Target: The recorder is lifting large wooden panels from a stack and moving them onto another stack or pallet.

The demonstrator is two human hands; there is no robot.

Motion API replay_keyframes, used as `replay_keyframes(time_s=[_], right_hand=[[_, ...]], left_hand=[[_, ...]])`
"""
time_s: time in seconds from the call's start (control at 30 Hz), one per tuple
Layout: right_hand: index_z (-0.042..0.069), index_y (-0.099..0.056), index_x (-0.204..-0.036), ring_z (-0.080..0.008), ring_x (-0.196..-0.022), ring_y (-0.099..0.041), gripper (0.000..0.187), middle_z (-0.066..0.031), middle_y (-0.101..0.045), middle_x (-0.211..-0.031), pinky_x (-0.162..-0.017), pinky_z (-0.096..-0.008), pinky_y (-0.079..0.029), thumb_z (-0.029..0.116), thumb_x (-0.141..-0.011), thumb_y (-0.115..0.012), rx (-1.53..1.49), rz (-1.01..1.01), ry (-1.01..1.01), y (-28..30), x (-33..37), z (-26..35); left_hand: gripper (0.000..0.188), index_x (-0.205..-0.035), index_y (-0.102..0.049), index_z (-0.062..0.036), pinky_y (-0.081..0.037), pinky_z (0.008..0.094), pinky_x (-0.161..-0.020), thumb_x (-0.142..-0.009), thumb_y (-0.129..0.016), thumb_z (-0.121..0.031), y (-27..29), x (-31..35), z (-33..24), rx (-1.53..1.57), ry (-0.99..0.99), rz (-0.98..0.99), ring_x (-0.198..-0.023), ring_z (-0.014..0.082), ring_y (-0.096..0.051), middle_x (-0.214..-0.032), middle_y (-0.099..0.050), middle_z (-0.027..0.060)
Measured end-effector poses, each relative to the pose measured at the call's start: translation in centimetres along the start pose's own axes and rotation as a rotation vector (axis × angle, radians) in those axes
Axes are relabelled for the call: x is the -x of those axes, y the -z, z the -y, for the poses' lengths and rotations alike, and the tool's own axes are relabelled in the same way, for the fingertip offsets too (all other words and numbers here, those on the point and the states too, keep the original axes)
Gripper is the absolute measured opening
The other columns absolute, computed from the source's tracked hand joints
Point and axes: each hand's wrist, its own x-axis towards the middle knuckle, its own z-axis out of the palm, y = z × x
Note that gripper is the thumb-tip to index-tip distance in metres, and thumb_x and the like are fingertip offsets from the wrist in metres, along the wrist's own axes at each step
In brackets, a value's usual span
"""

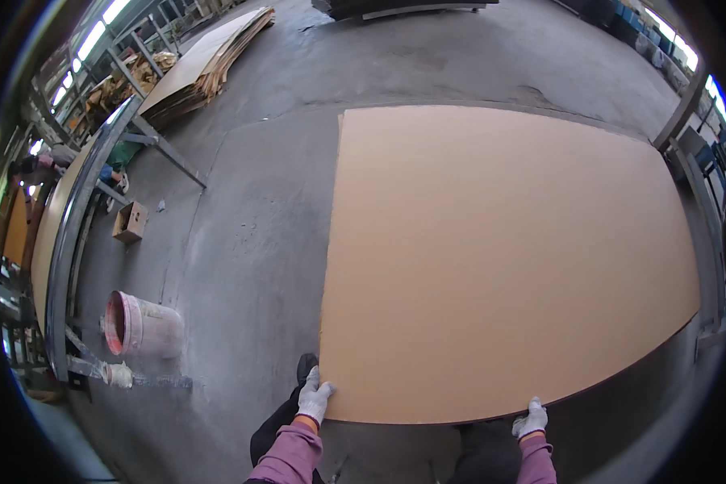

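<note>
A large tan cardboard sheet stretches out in front of me, flat side up. My left hand, in a whitish work glove, grips its near left corner, with the thumb on top and the other fingers out of sight. Farther right along the near edge, my gloved right hand holds the same sheet, its thumb showing at the rim. Whatever supports the sheet from below is hidden. Part of my dark shoe shows beside the left corner.
On the left are a metal-framed table, a pinkish bucket lying on its side and a small open box. A stack of cardboard sheets lies farther back. Another person is behind the table. Metal framing borders the sheet's right side.
</note>
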Motion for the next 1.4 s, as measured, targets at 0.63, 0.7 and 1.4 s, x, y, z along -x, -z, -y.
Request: replay_keyframes(time_s=[0.63, 0.7, 1.4], right_hand=[[-0.008, -0.057, -0.101, -0.0297, -0.099, -0.057, 0.046, -0.0199, -0.060, -0.104, -0.086, -0.0371, -0.043, 0.016, -0.066, -0.075, 0.490, -0.542, 0.010, -4.1, -1.8, 7.3], [-0.006, -0.055, -0.110, -0.0299, -0.109, -0.054, 0.057, -0.0227, -0.058, -0.112, -0.090, -0.0361, -0.042, 0.023, -0.065, -0.075, 0.476, -0.523, 0.011, -3.5, -2.3, 6.6], [0.006, -0.046, -0.128, -0.0203, -0.131, -0.029, 0.053, -0.0060, -0.043, -0.136, -0.108, -0.0398, -0.016, 0.034, -0.085, -0.058, -0.097, -0.167, -0.109, 1.0, -3.6, 6.4]], left_hand=[[0.057, -0.120, -0.047, 0.0077, -0.042, 0.0412, -0.089, -0.082, -0.055, -0.035, -1.7, -0.1, -2.8, -0.431, 0.240, -0.008, -0.104, 0.0315, -0.051, -0.118, -0.052, 0.0228], [0.056, -0.119, -0.049, 0.0066, -0.043, 0.0414, -0.087, -0.082, -0.057, -0.034, -0.3, -1.5, -0.7, -0.346, 0.265, -0.039, -0.101, 0.0301, -0.052, -0.116, -0.053, 0.0209], [0.044, -0.110, -0.055, -0.0003, -0.048, 0.0421, -0.078, -0.080, -0.061, -0.032, -1.5, -3.3, 2.7, -0.175, 0.345, -0.021, -0.092, 0.0280, -0.055, -0.104, -0.057, 0.0145]])
